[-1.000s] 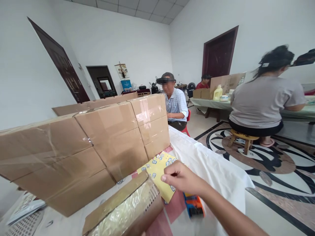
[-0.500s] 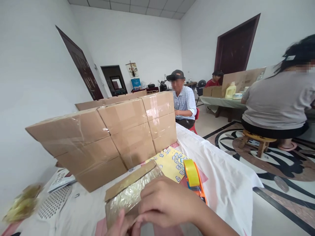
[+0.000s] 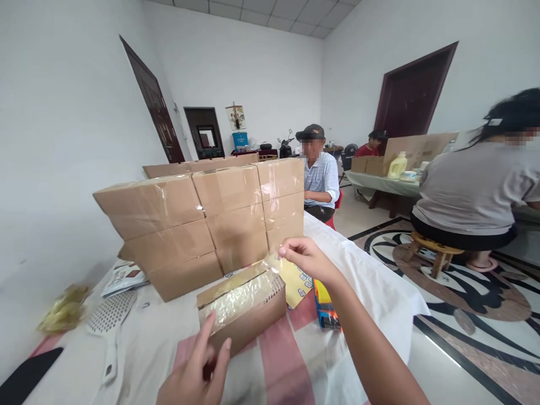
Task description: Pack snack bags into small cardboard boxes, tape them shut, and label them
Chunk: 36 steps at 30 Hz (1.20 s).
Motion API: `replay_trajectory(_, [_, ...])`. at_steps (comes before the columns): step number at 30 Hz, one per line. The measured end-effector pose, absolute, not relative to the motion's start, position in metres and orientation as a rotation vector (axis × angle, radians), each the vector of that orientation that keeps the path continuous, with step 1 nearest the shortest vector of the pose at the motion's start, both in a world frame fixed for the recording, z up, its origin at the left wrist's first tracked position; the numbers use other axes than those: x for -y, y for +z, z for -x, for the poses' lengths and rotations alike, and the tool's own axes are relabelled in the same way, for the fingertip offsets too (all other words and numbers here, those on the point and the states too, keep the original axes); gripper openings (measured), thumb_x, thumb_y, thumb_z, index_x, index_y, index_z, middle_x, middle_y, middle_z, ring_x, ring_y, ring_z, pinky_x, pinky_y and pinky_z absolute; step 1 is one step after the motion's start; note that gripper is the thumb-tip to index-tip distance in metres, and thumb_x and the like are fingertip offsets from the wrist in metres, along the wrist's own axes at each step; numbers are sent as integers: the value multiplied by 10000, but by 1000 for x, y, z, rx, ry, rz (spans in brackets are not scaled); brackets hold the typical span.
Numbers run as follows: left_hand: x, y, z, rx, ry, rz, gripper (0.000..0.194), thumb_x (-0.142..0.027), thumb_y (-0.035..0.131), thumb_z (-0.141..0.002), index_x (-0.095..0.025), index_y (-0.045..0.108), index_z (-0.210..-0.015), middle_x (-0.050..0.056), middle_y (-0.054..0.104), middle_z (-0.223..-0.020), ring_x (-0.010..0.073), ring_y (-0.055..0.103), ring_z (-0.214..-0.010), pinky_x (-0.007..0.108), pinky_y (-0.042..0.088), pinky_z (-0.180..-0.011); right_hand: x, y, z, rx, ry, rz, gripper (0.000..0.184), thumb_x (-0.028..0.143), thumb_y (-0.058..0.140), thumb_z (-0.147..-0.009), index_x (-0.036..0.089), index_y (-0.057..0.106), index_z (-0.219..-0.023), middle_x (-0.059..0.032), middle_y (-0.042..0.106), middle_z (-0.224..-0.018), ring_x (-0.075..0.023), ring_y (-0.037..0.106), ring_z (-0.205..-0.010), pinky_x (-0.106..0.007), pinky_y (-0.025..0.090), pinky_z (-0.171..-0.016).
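A small cardboard box (image 3: 248, 332) lies on the table in front of me, with shiny clear tape (image 3: 240, 298) over its top. My left hand (image 3: 196, 360) is at the box's near left end, thumb and forefinger apart, the forefinger at the taped top. Above the far right corner, my right hand (image 3: 306, 259) is closed in a pinch on a loose, see-through piece of tape. To the right lies an orange and blue tape dispenser (image 3: 328, 315) with a yellow roll, partly behind my right forearm. A yellow patterned sheet (image 3: 297, 284) lies behind the box.
Stacked, taped cartons (image 3: 236, 236) form a wall along the far side. A white perforated scoop (image 3: 112, 320), a printed packet (image 3: 124, 278) and a crumpled yellowish bag (image 3: 65, 309) lie left. One person (image 3: 323, 174) sits beyond the cartons, another (image 3: 476, 174) on a stool at right.
My right hand was down at the box's near side half a second ago; it has since risen to the far right corner. My left hand now shows with fingers spread. The view has shifted left.
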<state>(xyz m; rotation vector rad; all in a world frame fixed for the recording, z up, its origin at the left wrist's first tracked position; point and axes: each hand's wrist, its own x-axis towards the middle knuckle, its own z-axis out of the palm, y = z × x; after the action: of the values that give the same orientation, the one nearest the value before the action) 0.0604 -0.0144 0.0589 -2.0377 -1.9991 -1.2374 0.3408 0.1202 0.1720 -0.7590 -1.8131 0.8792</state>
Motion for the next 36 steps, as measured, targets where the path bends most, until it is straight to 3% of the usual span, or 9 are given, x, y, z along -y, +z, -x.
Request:
replay_trajectory(6, [3,47,-70,2085,-1185,2325,596,-549,494,-966,-260,545,-1484,-66,642,-589,161,628,-526,254,452,-559,-143,161,-300,2123,810,799,509,556,489,-1016,168,573,-698,44,409,-618,-103,358,-594,-255,261,-567])
replay_trajectory(11, [0,53,-89,2257,-1164,2474,645,-500,426,-991,-259,387,-1588,-53,688,-679,183,660,-638,282,441,-652,-166,149,-269,2344,903,746,532,562,460,-1021,169,540,-672,52,392,-589,-98,368,-571,-256,281,-563])
replay_trajectory(15, [-13,64,-98,2408,-1020,2617,715,-454,418,-984,-237,243,-1643,-26,748,-785,208,701,-758,289,424,-696,-178,139,-251,2528,734,681,522,496,418,-1039,183,460,-624,40,421,-612,-100,390,-585,-258,304,-581])
replay_trajectory(21, [-29,61,-115,2561,-762,2521,753,-441,414,-997,-188,159,-1659,44,787,-896,252,721,-844,299,402,-699,-182,136,-240,2629,518,740,448,351,510,-996,184,430,-589,51,366,-587,-106,370,-591,-268,265,-607])
replay_trajectory(24, [-30,54,-124,2574,-722,2475,719,-436,398,-1014,-187,181,-1654,80,795,-1027,258,731,-884,302,420,-713,-183,136,-241,2687,376,772,372,254,575,-950,175,492,-596,33,431,-593,-135,411,-669,-283,289,-679])
replay_trajectory(27, [-29,49,-129,2553,-743,2455,676,-400,392,-1027,-163,229,-1639,115,789,-1086,263,742,-890,309,437,-726,-184,135,-243,2777,258,765,308,223,625,-921,171,565,-623,-1,554,-675,-162,464,-760,-304,320,-760])
replay_trajectory(32, [-31,47,-129,2558,-790,2398,654,-398,416,-1021,-146,286,-1610,120,795,-968,284,756,-866,310,436,-690,-186,130,-238,2816,117,857,257,376,711,-912,181,671,-750,-68,661,-900,-237,542,-978,-351,377,-888])
replay_trajectory(36, [-31,38,-124,2486,-894,2382,608,-386,407,-1024,-161,343,-1585,90,795,-899,284,757,-838,311,440,-684,-193,134,-242,2540,21,1230,349,445,639,-970,101,684,-1000,-231,629,-1179,-353,502,-1196,-480,368,-1049])
